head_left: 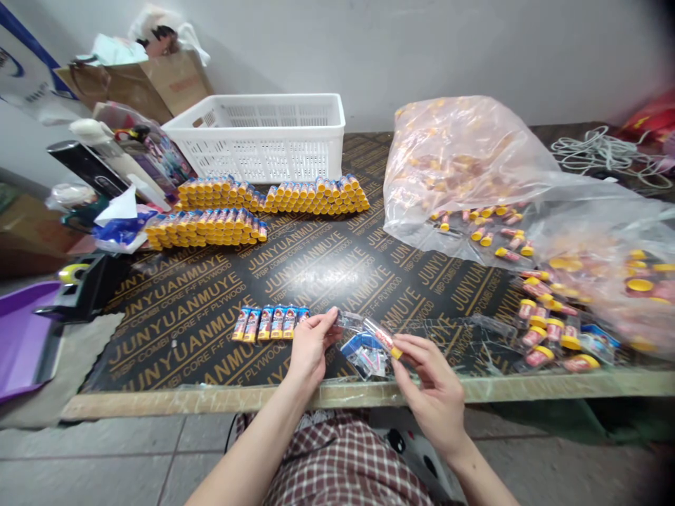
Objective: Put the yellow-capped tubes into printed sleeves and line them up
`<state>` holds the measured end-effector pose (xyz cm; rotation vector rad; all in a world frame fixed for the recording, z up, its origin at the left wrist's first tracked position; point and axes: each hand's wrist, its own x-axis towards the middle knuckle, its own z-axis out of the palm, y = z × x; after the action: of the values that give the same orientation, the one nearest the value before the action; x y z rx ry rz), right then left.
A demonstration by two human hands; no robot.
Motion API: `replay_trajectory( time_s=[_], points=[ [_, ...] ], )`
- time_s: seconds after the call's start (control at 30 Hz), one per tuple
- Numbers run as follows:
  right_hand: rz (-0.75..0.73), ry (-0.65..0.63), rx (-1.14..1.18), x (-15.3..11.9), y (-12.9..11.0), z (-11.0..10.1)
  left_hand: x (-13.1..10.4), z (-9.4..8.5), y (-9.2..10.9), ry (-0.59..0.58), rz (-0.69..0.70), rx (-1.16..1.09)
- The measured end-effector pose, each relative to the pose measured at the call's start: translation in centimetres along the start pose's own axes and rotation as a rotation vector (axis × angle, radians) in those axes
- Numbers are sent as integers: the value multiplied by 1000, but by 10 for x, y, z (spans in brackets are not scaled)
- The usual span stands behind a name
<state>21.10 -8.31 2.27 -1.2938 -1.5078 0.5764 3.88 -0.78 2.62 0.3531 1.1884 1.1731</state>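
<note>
My left hand (311,344) is closed, with thumb and fingertips pinching a transparent plastic sleeve (349,320). Between the thumb and fingers of my right hand (429,372) is a small tube with a yellow cap (380,336), tilted, its far end meeting the sleeve. I cannot tell whether that end is inside it. Below the tube lies a small heap of blue and transparent packets (369,353). Left of my left hand, a short row of blue-wrapped tubes with yellow ends (270,323) rests on the dark plywood tabletop (316,260).
Stacked yellow-ended tubes (211,228) stand before a white plastic basket (264,151). Large translucent bags (458,154) of yellow-capped tubes fill the right side, with loose tubes (548,330) spilling nearby. Bottles (100,154), a purple dustpan (26,337) and white cord (606,154) flank the table.
</note>
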Motion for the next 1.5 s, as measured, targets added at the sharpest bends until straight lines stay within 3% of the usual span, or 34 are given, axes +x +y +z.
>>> replay_trajectory(
  time_s=[0.2,0.43,0.53,0.7,0.83,1.27,1.33,1.4,1.47,1.5],
  points=[
    [-30,-134,31,-1,-5,7,-8,5,-2,-88,79,18],
    [-128,-152,-71,5,5,10,-22,4,2,-305,-82,91],
    [-121,-215,-32,10,5,9,-27,2,-1,-380,-172,168],
    [-85,-415,114,15,4,6,-35,3,-5,-422,-250,187],
    [-83,-445,144,12,6,7,-37,3,-6,-440,-261,188],
    [-68,-420,180,15,-2,16,-38,0,-2,-413,-237,163],
    [-67,-442,126,20,-1,16,-31,-7,10,-378,-169,205],
    [-60,-422,-25,26,9,13,-20,-24,33,-282,-18,316],
    [-36,-362,-226,31,25,7,-9,-51,64,-103,193,496],
    [-17,-335,-319,31,33,4,-4,-68,80,39,297,604]
  ],
)
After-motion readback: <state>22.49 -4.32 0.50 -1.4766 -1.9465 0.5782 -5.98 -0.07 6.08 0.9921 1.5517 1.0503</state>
